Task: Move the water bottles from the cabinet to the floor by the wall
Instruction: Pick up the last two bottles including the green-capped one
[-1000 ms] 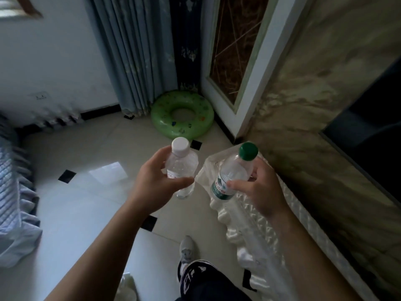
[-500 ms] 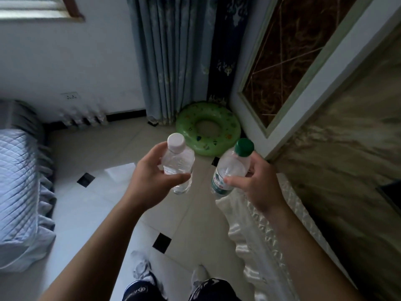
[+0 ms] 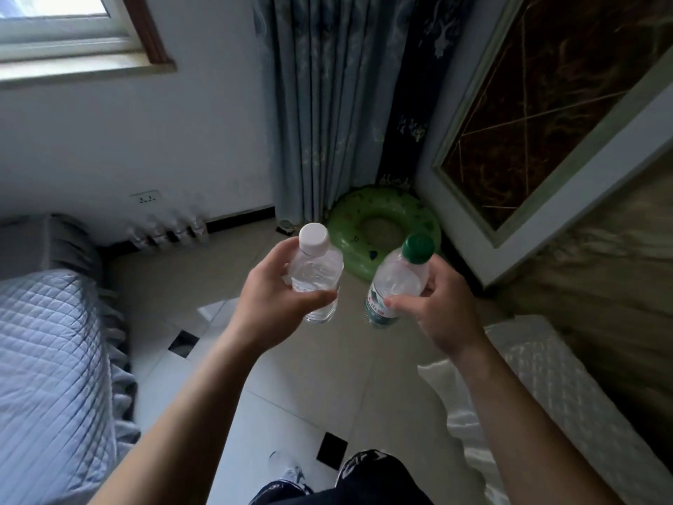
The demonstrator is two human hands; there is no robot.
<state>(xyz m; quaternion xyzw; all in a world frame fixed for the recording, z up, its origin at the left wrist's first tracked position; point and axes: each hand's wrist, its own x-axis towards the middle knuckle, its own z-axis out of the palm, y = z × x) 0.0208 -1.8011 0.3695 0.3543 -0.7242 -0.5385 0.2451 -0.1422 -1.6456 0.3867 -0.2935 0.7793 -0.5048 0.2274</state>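
My left hand (image 3: pixel 267 298) grips a clear water bottle with a white cap (image 3: pixel 317 271) around its body. My right hand (image 3: pixel 439 309) grips a second clear bottle with a green cap and a green label (image 3: pixel 395 282). Both bottles are upright and held in front of me above the tiled floor (image 3: pixel 204 271). Several more clear bottles (image 3: pixel 167 231) stand in a row on the floor against the white wall, at the far left by the dark skirting. The cabinet (image 3: pixel 546 369) with a white cloth over it lies at my right.
A bed with a blue quilted cover (image 3: pixel 43 351) fills the left side. A green swim ring (image 3: pixel 382 227) lies in the corner under the grey curtain (image 3: pixel 327 103). A framed dark panel (image 3: pixel 546 103) leans on the right wall. My legs and shoes show at the bottom.
The view has lifted and advanced toward the far wall; the swim ring, curtain and row of bottles are closer. Both hands still hold their bottles, now past the cabinet's end.
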